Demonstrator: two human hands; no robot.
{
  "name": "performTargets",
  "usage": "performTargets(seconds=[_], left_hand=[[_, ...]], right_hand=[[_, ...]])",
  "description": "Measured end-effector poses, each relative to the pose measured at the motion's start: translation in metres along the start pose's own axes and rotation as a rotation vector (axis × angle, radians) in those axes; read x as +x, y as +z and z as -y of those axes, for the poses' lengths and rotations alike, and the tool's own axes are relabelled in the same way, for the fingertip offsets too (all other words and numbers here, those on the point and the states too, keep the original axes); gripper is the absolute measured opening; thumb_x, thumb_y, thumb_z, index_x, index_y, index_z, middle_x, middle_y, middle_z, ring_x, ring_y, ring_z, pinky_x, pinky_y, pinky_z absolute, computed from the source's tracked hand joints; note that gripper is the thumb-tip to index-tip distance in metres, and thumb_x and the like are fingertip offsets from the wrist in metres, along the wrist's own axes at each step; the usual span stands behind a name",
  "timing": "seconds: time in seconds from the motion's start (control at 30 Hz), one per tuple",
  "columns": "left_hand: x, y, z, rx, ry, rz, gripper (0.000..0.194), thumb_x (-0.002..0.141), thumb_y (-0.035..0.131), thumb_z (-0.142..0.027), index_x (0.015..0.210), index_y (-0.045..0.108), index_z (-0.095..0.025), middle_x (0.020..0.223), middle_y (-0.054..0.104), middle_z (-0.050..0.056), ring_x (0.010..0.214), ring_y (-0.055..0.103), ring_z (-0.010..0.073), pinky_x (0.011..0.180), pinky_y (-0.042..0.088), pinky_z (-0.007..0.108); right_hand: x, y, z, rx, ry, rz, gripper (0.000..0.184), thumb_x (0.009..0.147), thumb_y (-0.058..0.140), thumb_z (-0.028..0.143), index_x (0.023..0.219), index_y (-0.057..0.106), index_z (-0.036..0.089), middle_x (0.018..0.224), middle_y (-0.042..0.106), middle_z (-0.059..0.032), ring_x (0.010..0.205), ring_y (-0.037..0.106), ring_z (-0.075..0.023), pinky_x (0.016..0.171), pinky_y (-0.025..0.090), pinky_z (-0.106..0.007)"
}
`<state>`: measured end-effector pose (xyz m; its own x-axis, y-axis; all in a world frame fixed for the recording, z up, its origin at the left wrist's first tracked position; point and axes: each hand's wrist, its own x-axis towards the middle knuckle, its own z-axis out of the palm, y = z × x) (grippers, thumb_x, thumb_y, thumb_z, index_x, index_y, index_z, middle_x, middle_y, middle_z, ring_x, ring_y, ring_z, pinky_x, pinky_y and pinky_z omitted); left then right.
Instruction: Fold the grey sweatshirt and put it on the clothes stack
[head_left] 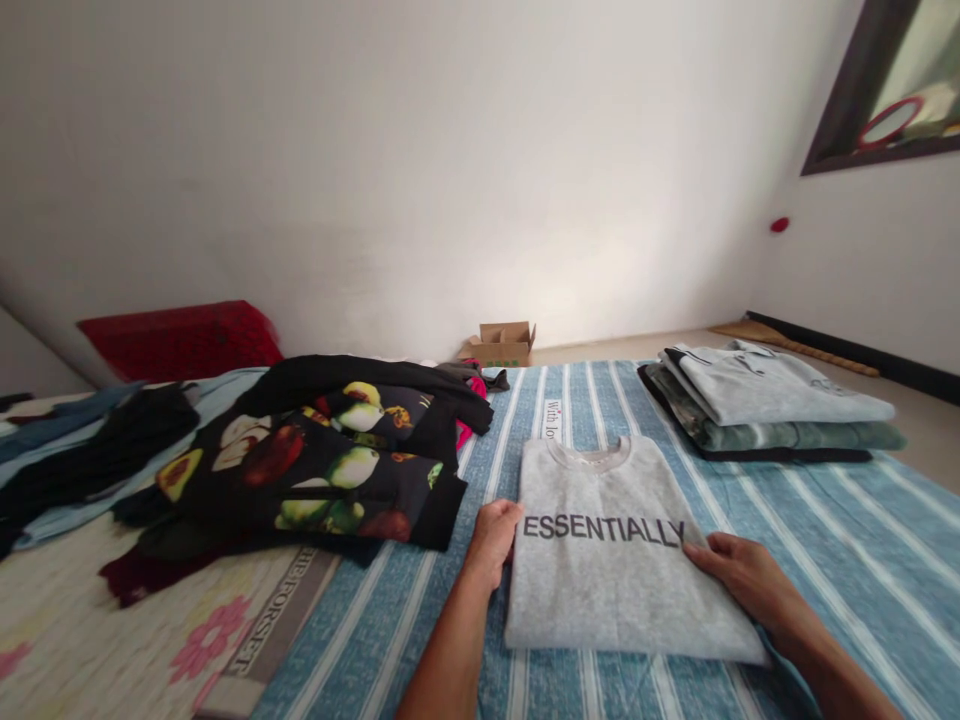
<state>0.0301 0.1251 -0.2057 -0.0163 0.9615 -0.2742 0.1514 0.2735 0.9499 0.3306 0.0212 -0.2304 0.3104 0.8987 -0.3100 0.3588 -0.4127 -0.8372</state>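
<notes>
A light grey sweatshirt [600,590] with "ESSENTIALLY" in dark letters lies folded into a rough rectangle, its collar away from me. My left hand [495,540] grips its left edge, fingers tucked at the side. On the opposite edge, my right hand [731,570] has its thumb on top and its fingers curled at the side, closed on the fabric. Beneath the sweatshirt is a blue and white striped bed sheet [367,640].
Folded clothes [780,400] form a stack at the right. To the left lies a loose heap with a black fruit-print garment [330,480] and dark clothes [112,440]. A cardboard box [506,345] and a red item [180,345] stand by the wall.
</notes>
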Motion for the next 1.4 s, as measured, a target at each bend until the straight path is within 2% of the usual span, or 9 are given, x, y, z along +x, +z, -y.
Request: performTargets(seconds=[0.23,0.5,0.77,1.2,1.4], left_hand=[[0.000,0.000,0.004,0.006,0.047,-0.017,0.023,0.068,0.060,-0.037,0.059,0.051,-0.018,0.047,0.046,-0.006,0.043,0.041,0.0089,0.043,0.028,0.020],[-0.001,0.001,0.004,0.023,0.034,-0.027,0.018,0.067,0.057,-0.034,0.060,0.051,-0.018,0.048,0.046,-0.006,0.045,0.040,0.0097,0.043,0.027,0.021],[-0.004,0.002,0.002,0.030,0.036,-0.025,0.017,0.067,0.054,-0.034,0.059,0.049,-0.019,0.048,0.044,-0.006,0.046,0.039,0.0102,0.043,0.025,0.022],[-0.002,0.001,0.001,0.071,0.094,-0.037,0.021,0.065,0.053,-0.038,0.060,0.053,-0.018,0.050,0.047,-0.005,0.050,0.043,0.0120,0.048,0.030,0.023],[0.003,-0.002,0.000,0.067,0.097,-0.005,0.024,0.063,0.055,-0.041,0.061,0.056,-0.017,0.054,0.055,-0.002,0.053,0.049,0.0144,0.051,0.034,0.024]], right_hand=[[0.000,0.000,-0.004,-0.014,-0.004,-0.004,0.043,0.063,0.055,0.063,0.055,0.049,0.022,0.052,0.046,0.0007,0.049,0.043,-0.0144,0.046,0.029,-0.027],[0.002,-0.001,-0.011,-0.070,-0.017,0.016,0.047,0.071,0.051,0.065,0.062,0.058,0.020,0.056,0.056,-0.0010,0.054,0.049,-0.0164,0.049,0.033,-0.026],[0.002,0.000,-0.013,-0.097,-0.055,-0.010,0.045,0.073,0.050,0.063,0.059,0.057,0.020,0.058,0.057,-0.0012,0.057,0.051,-0.0175,0.051,0.035,-0.026],[0.007,0.002,-0.014,-0.057,-0.029,-0.006,0.045,0.068,0.051,0.065,0.058,0.053,0.021,0.055,0.051,-0.0002,0.054,0.046,-0.0157,0.049,0.031,-0.027],[0.004,0.002,-0.002,-0.011,-0.040,-0.037,0.040,0.063,0.055,0.061,0.056,0.048,0.022,0.053,0.047,0.0009,0.051,0.044,-0.0143,0.048,0.029,-0.026]])
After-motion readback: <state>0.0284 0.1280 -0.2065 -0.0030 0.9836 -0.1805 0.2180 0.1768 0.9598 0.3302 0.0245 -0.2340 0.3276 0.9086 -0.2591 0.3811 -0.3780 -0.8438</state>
